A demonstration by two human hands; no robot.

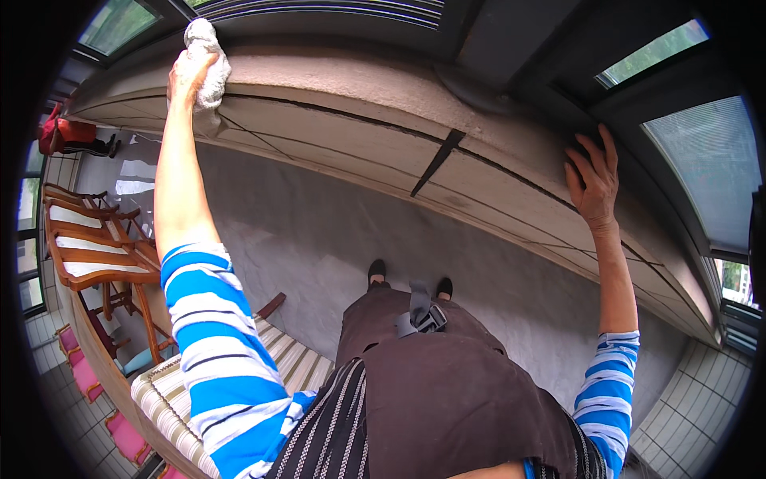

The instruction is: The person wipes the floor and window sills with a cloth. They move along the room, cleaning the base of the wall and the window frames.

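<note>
A wide tiled window ledge (383, 152) is seen curving across the view, beige slabs divided by dark joints; it runs below dark-framed windows (702, 160). Below it a grey rough wall (319, 231) drops to the spot where two dark shoes are planted.

At lower left a striped cushioned bench (279, 359) is noted, with wooden chairs (88, 247) beyond it and pink items on the pale tiled floor.

A dark apron (447, 383) is worn over a blue-and-white striped top.

The left hand (190, 73) is stretched up to the far left end of the ledge, fingers curled and closed over a bunched white cloth (209, 60), which is pressed to the ledge's top edge. The right hand (594, 180) is laid flat on the ledge further right, fingers spread, nothing held.

Progress: wiping is judged to be under way at the left end only. No clear contrast between wiped and unwiped tile can be made out, so how much has been cleaned cannot be told. The long stretch between the hands looks dull and dry, likely not yet done.
</note>
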